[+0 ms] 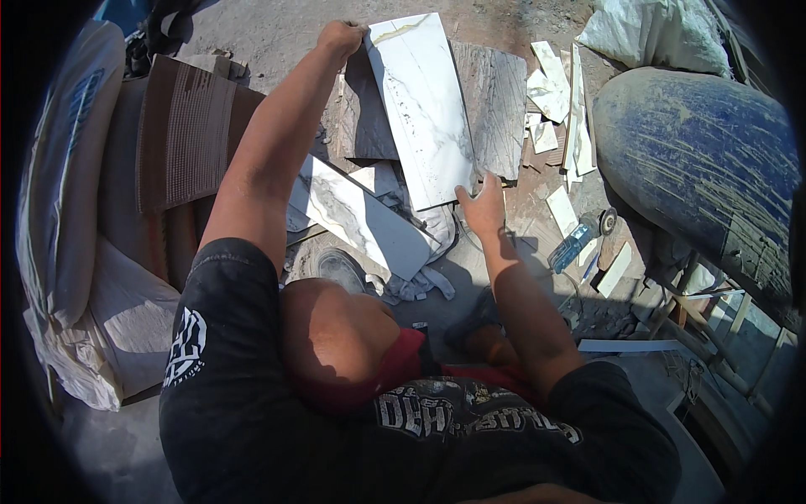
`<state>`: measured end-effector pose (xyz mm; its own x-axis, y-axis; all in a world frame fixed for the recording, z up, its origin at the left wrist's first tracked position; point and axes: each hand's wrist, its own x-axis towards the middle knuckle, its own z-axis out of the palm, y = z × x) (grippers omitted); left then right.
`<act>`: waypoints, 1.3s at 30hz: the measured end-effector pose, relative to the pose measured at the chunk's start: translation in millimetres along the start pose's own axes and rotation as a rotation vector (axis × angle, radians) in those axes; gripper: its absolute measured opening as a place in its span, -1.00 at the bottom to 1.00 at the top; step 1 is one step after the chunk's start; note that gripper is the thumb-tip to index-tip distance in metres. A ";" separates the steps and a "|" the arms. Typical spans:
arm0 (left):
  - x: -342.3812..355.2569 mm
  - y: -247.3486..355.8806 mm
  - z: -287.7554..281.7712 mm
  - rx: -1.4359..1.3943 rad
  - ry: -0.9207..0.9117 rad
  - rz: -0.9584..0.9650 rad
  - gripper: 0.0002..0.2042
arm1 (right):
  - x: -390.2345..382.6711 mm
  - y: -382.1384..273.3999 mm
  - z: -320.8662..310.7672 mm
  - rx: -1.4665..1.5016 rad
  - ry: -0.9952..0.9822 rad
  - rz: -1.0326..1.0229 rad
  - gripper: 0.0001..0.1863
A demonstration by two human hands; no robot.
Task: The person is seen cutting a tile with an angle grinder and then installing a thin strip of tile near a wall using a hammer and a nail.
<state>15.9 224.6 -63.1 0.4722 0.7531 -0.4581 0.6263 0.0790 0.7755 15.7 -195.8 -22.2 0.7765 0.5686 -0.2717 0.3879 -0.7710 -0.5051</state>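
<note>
A long white tile [424, 109] with grey marble veining is held lengthwise in front of me. My left hand [340, 39] is closed on its far left corner. At the near right corner, my right hand [484, 207] grips the edge, its thumb against the tile's end. Under and beside it are grey-brown wood-patterned tiles [492, 105]. Another white marbled tile [357, 216] slants across the ground close to my shoe, with a crumpled pale cloth [420, 283] at its near end.
A teal angle grinder [573, 245] lies right of my right hand, among narrow tile offcuts [615, 269]. More broken white pieces [547, 82] lie farther off. A mortar-smeared blue barrel-like container [688, 151] stands at right. Brown ribbed-back tiles [189, 126] and white sacks [75, 185] flank my left arm.
</note>
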 end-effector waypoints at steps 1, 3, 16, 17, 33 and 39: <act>3.1 -3.1 -1.5 0.010 0.013 -0.015 -0.73 | -9.7 -5.0 6.4 0.055 0.061 0.089 -0.36; 8.3 -6.0 -4.0 0.015 0.026 -0.029 -0.67 | -23.6 -3.8 20.3 0.107 0.122 0.176 -0.39; -3.7 -4.6 -1.7 -0.234 0.016 -0.118 -0.61 | -35.6 7.5 41.5 1.271 0.020 0.927 -0.66; -5.6 -1.8 -0.6 -0.218 0.018 -0.095 -0.60 | -35.7 12.2 41.2 1.210 0.070 0.862 -0.69; -130.7 -81.5 -71.5 -0.510 -0.303 -0.400 -0.82 | 128.2 89.8 -92.1 0.561 -0.057 0.281 -0.76; -153.8 -108.5 -92.0 -0.405 -0.375 -0.395 -0.84 | 156.7 61.9 -87.9 0.476 -0.146 0.205 -0.70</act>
<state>-181.8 160.3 -36.8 0.4843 0.3455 -0.8038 0.5489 0.5954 0.5867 205.0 -179.6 -24.1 0.7222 0.4801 -0.4980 -0.0587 -0.6748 -0.7357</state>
